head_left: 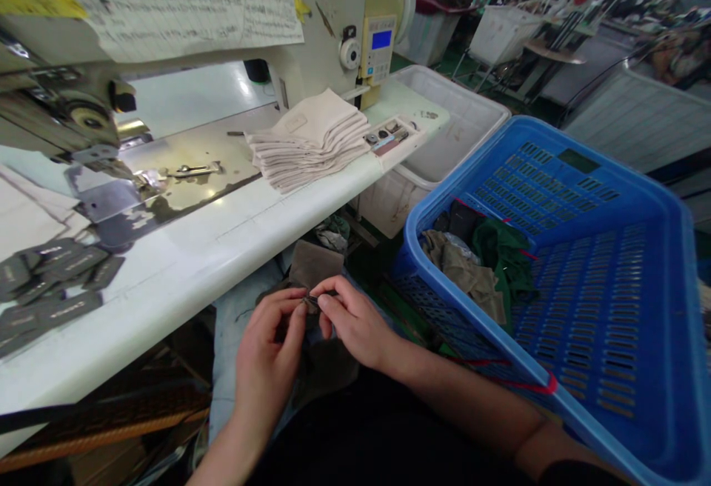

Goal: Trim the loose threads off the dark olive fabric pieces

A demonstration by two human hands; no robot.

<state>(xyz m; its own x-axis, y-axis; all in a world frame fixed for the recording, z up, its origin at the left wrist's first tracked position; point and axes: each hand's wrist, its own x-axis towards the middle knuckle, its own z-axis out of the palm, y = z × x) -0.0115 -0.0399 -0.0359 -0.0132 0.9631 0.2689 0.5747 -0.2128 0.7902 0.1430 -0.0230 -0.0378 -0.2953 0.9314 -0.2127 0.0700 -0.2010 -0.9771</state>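
Observation:
My left hand point(275, 349) pinches a piece of olive-brown cloth point(315, 264) over my lap, thumb against forefinger. Close against it, my right hand point(352, 321) is closed on a thin, dark thing point(325, 296) at the cloth's edge; the fingers hide most of it, and I cannot tell what it is. More of the cloth hangs below the hands. Above them stands a sewing machine point(327, 8) on a white table point(183, 278). A stack of folded beige cloth pieces point(311, 141) lies on the table, right of the needle area.
Dark labelled tabs point(61, 271) lie heaped at the table's left, beside beige cloth point(33, 212). To my right a blue plastic basket point(589, 308) holds brown and green cloth point(503, 256). A white bin point(444, 101) stands behind the table's end.

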